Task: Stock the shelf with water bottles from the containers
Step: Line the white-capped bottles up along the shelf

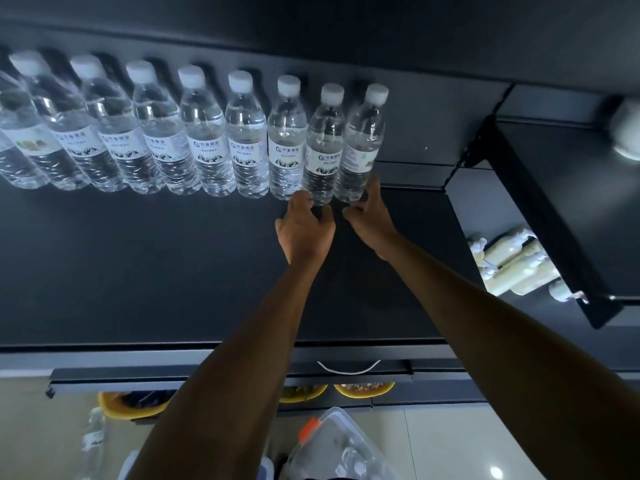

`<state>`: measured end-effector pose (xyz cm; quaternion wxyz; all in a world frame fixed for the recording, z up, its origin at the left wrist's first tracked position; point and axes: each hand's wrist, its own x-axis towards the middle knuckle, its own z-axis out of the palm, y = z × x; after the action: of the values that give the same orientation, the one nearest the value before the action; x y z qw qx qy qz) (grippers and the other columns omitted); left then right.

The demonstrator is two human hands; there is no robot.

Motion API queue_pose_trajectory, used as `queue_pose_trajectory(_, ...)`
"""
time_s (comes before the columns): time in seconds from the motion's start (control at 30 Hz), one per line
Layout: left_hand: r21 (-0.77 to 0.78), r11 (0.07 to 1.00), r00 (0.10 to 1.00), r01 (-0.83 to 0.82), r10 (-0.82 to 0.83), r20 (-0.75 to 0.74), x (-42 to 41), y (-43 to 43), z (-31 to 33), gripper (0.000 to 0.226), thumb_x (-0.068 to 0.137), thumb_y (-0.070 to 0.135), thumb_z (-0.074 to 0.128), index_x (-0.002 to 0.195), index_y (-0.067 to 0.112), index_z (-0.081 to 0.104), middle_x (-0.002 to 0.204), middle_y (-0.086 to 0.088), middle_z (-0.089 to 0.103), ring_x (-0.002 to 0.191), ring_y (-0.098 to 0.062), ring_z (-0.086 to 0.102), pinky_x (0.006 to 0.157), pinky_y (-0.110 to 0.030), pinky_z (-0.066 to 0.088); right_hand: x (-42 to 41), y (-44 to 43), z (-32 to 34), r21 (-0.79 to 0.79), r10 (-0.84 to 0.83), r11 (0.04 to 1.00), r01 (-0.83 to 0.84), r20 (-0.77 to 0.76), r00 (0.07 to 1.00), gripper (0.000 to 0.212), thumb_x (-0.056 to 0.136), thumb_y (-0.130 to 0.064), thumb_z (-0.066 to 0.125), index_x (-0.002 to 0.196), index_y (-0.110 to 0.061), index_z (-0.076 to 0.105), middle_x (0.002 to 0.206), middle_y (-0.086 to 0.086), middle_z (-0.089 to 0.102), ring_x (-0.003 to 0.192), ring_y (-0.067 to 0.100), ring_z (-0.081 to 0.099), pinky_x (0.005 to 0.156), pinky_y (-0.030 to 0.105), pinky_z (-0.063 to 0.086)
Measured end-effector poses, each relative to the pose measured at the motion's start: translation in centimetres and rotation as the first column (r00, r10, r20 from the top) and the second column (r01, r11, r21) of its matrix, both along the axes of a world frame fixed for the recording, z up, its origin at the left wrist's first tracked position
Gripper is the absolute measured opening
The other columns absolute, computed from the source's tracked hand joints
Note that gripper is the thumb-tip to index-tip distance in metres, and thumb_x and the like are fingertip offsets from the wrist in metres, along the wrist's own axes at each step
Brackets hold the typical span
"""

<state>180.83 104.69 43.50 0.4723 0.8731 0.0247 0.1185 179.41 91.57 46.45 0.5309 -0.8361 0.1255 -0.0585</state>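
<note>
- Currently, we see a row of water bottles [207, 147] standing upright along the back of the dark shelf [138, 265].
- Our left hand [304, 226] curls round the base of the second-last bottle [323, 147].
- Our right hand [369, 216] pinches the base of the end bottle [360, 143] between thumb and forefinger.
- Both bottles stand side by side, touching.

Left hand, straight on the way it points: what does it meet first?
The second-last bottle in the row: the left hand points at its base, fingers seemingly curled round it. Past that, the shelf's back wall, though depth is unclear.
</note>
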Motion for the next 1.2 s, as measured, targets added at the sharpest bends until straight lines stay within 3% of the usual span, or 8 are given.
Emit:
queue_pose_trajectory(0.1,0.089,0.995,0.999,0.042,-0.040,-0.026,0.0,0.1,0.1,0.052,0.090,0.040,0.059,0.137,0.019,0.051,0.134,0.001,0.061,0.113,-0.024,0.063,0.107,-0.042,0.036,-0.9,-0.1,-0.3,0.016,0.030,0.999,-0.030,-0.051,0.998,0.089,0.090,0.003,0.057,0.160,-0.034,0.015,0.125,-0.021,0.058,0.097,-0.028,0.055,0.067,0.008,0.050)
queue_pose_trajectory(0.27,0.169,0.980,0.993,0.107,-0.098,-0.061,-0.1,0.2,0.2,0.072,0.092,0.043,0.057,0.157,0.020,0.033,0.155,-0.006,0.046,0.131,-0.028,0.054,0.112,-0.041,0.030,-1.9,0.5,1.1,0.059,0.068,0.996,-0.063,-0.098,0.993,0.093,0.094,-0.001,0.059,0.164,-0.034,0.007,0.164,-0.002,0.036,0.150,0.018,0.034,0.111,0.031,0.040)
queue_pose_trajectory(0.47,-0.012,0.991,0.988,0.133,-0.134,-0.077,-0.4,0.9,0.5,0.077,0.088,0.045,0.060,0.156,0.024,0.033,0.154,0.001,0.048,0.134,-0.023,0.051,0.112,-0.036,0.026,-4.6,1.2,0.4,0.039,0.034,0.999,-0.031,-0.069,0.997,0.084,0.095,-0.005,0.057,0.163,-0.030,0.016,0.166,-0.002,0.032,0.154,0.020,0.027,0.116,0.031,0.032)
queue_pose_trajectory(0.57,-0.124,0.976,0.979,0.181,-0.191,-0.075,-1.8,1.6,0.6,0.074,0.086,0.039,0.064,0.152,0.021,0.037,0.139,-0.001,0.051,0.120,-0.025,0.055,0.107,-0.046,0.042,-7.9,1.7,-0.7,0.045,-0.020,0.999,0.021,-0.021,1.000,0.080,0.098,-0.006,0.058,0.164,-0.015,0.014,0.168,0.004,0.028,0.154,0.018,0.029,0.122,0.029,0.028)
queue_pose_trajectory(0.67,-0.211,0.946,0.963,0.246,-0.262,-0.054,-5.1,2.0,0.5,0.069,0.088,0.033,0.067,0.150,0.020,0.038,0.126,0.000,0.052,0.101,-0.017,0.059,0.090,-0.043,0.054,-11.9,2.0,-1.0,0.075,-0.079,0.994,0.075,0.055,0.995,0.077,0.099,-0.003,0.057,0.164,-0.012,0.016,0.166,0.008,0.032,0.152,0.017,0.033,0.123,0.027,0.029)
queue_pose_trajectory(0.83,-0.354,0.878,0.946,0.321,-0.316,0.074,-14.9,1.6,0.1,0.063,0.092,0.017,0.069,0.148,0.009,0.040,0.116,-0.012,0.056,0.067,-0.008,0.050,0.066,-0.020,0.049,-20.5,2.9,-1.9,0.010,-0.072,0.997,0.072,0.235,0.969,0.064,0.097,0.003,0.053,0.157,-0.005,0.032,0.156,0.011,0.043,0.146,0.014,0.041,0.121,0.026,0.034)
queue_pose_trajectory(1.0,-0.439,0.829,0.937,0.347,-0.289,0.196,-27.1,1.2,-2.5,0.052,0.094,0.014,0.065,0.141,0.004,0.046,0.105,-0.015,0.055,0.070,-0.030,0.054,0.066,-0.033,0.050,-30.2,1.8,-4.9,-0.093,-0.132,0.979,0.182,0.393,0.910,0.051,0.094,0.000,0.053,0.144,0.001,0.048,0.137,0.014,0.053,0.129,0.017,0.054,0.108,0.036,0.049)
queue_pose_trajectory(1.2,-0.377,0.889,0.956,0.261,-0.293,-0.029,-38.8,0.8,-14.0,0.055,0.094,0.020,0.067,0.142,0.003,0.046,0.113,-0.014,0.058,0.087,-0.026,0.063,0.077,-0.039,0.056,-41.9,0.0,-15.2,-0.075,-0.232,0.962,0.263,0.290,0.929,0.047,0.094,0.000,0.055,0.141,-0.003,0.052,0.130,0.001,0.051,0.121,0.018,0.056,0.098,0.042,0.055)
